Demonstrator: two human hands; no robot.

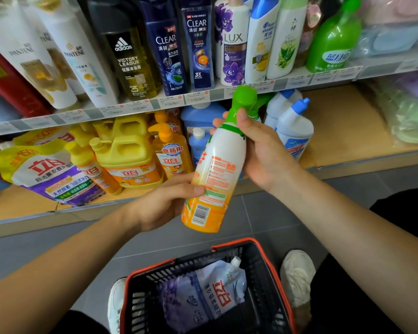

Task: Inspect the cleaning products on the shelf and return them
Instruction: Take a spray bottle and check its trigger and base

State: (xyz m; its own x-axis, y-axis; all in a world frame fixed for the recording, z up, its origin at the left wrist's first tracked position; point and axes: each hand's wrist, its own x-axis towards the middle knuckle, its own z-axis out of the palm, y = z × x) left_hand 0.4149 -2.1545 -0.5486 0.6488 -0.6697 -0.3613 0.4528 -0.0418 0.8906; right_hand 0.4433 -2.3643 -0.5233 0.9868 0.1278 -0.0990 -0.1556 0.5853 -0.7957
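I hold a white-and-orange spray bottle (215,169) with a green trigger top, tilted in front of the lower shelf (348,162). My right hand (258,150) grips its neck and upper body, thumb over the green collar. My left hand (169,201) holds the lower body, thumb pressed on the printed back label near the barcode. The bottle's back label faces me.
The lower shelf carries yellow dish-soap jugs (126,150), a purple refill pouch (51,174) and white toilet-cleaner bottles (292,126). Shampoo bottles (198,44) line the upper shelf. On the floor between my shoes, a black-and-red basket (155,273) holds a detergent pouch (203,295).
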